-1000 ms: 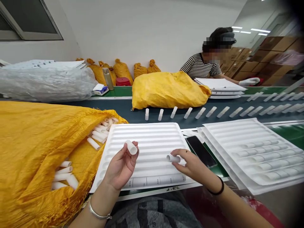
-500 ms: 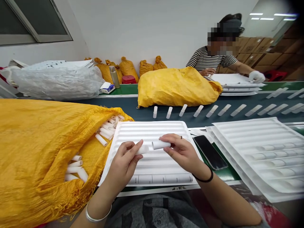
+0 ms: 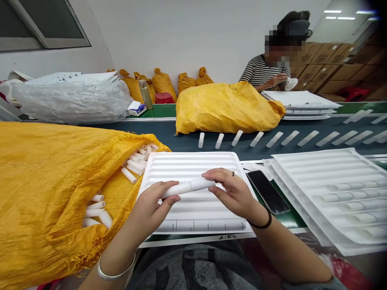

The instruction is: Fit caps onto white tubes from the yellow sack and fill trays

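Head view: seeing labelled tubes [image 3: 196, 225] lying in the nearest groove of a white tray [image 3: 187, 209]. Over the tray's middle, grasping a left tube [image 3: 179, 189] in the fingers of the left hand [image 3: 150, 207] and a right tube [image 3: 203, 184] in those of the right hand [image 3: 238, 197], holding both end to end. Seeing a phone [image 3: 267, 192] at right, an open yellow sack [image 3: 60, 173] at left; farther, spaced tubes [image 3: 256, 139] on a dark belt [image 3: 151, 128], then a co-worker [image 3: 258, 70].

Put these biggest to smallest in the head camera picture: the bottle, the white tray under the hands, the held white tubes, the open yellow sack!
1. Open yellow sack
2. White tray
3. Held white tubes
4. Bottle, farther away, so real size unsure
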Action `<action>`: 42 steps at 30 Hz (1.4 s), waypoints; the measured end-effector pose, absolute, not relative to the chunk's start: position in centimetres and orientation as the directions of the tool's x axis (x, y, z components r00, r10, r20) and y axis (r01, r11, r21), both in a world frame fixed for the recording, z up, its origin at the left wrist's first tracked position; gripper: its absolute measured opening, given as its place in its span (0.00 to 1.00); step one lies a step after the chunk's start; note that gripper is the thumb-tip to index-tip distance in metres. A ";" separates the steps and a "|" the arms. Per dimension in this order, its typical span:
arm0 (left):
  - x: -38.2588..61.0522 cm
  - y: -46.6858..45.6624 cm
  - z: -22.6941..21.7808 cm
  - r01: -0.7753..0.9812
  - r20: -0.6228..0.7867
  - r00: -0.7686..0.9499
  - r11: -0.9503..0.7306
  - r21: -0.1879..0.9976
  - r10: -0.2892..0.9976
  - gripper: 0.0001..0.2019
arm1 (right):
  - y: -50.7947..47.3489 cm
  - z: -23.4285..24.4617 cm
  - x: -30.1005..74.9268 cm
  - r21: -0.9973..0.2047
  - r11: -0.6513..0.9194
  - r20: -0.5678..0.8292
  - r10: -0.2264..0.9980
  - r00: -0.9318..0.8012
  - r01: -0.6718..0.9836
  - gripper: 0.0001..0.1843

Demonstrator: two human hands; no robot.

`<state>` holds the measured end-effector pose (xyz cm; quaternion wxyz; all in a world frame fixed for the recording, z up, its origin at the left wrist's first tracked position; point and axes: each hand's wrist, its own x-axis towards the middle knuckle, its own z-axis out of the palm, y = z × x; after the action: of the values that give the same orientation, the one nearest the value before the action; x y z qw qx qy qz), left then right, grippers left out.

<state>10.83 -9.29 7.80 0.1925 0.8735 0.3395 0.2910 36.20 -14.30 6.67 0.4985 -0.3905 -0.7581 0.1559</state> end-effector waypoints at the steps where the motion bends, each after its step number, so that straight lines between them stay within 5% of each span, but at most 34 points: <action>1: 10.7 -9.3 7.8 0.468 0.382 0.605 -0.700 0.539 0.698 0.14 | -14.2 6.6 36.2 -0.628 0.642 0.625 0.753 -0.206 0.440 0.18; 20: 11.4 -9.6 6.9 0.426 0.615 0.538 -0.816 0.392 0.576 0.18 | -13.2 5.5 35.9 -0.759 0.497 0.472 0.865 -0.170 0.422 0.12; 25: 12.3 -10.0 6.4 0.420 0.432 0.538 -0.674 0.607 0.724 0.14 | -13.1 5.0 36.3 -0.735 0.519 0.510 0.847 -0.149 0.437 0.13; 29: 12.8 -9.8 6.4 0.381 0.128 0.498 -0.349 0.856 0.858 0.12 | -13.1 5.1 36.7 -0.682 0.567 0.553 0.813 -0.182 0.461 0.13; 34: 13.2 -9.4 6.4 0.241 -0.128 0.543 -0.007 0.971 0.830 0.16 | -13.1 5.6 36.9 -0.643 0.599 0.558 0.793 -0.244 0.477 0.12; 42: 13.2 -10.5 6.2 0.367 0.287 0.451 -0.469 0.803 0.845 0.10 | -13.3 5.8 36.0 -0.717 0.471 0.449 0.876 -0.177 0.514 0.11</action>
<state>13.25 -10.52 6.18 0.3390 0.7814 0.3879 0.3522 35.98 -13.26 5.80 0.4358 -0.4706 -0.7386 0.2075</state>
